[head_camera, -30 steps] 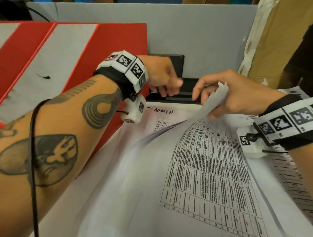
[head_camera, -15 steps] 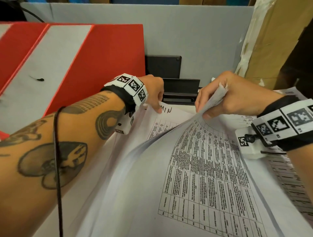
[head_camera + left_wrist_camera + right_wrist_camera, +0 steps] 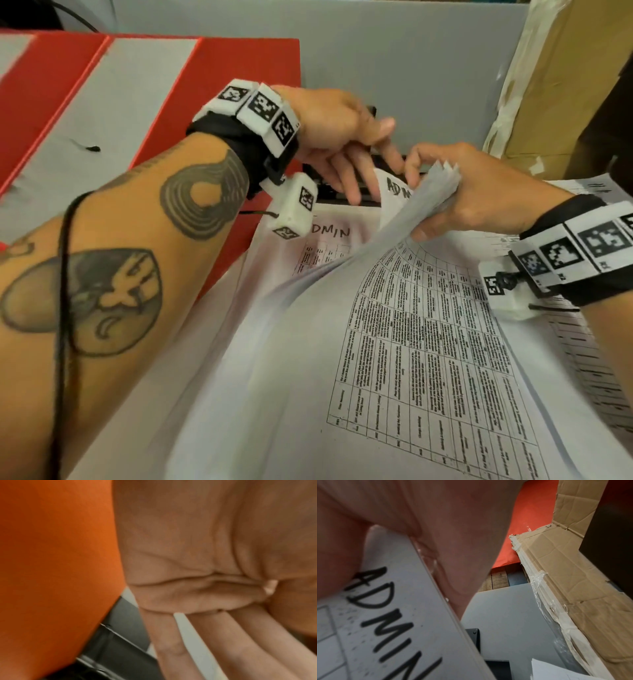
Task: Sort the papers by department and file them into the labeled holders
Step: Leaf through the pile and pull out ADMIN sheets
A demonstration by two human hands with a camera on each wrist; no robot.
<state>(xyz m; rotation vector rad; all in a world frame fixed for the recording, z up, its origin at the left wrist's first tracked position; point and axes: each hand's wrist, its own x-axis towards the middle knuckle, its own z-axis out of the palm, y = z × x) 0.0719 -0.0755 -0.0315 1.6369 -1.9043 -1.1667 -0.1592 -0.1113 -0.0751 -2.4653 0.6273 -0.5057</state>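
A stack of printed sheets (image 3: 394,359) lies in front of me, with tables of text on them. My right hand (image 3: 422,200) pinches the top corner of several sheets and holds them lifted and bent back. Under them a sheet marked ADMIN (image 3: 330,233) lies flat. Another ADMIN sheet (image 3: 394,192) (image 3: 393,615) stands curled up at its top edge, between my two hands. My left hand (image 3: 373,171) hovers over that edge with straight, spread fingers (image 3: 214,642), just in front of the black holder (image 3: 323,186) (image 3: 120,649). Whether they touch the sheet is unclear.
A red and grey box (image 3: 239,68) stands at the left, against my left forearm. A grey partition (image 3: 428,68) rises behind the holder. A taped cardboard box (image 3: 565,85) stands at the right. More printed sheets (image 3: 589,346) lie under my right wrist.
My left hand has risen from the ADMIN sheet's top edge to the front of the holder, and one ADMIN sheet's top now curls up. My right hand still holds the lifted corner.
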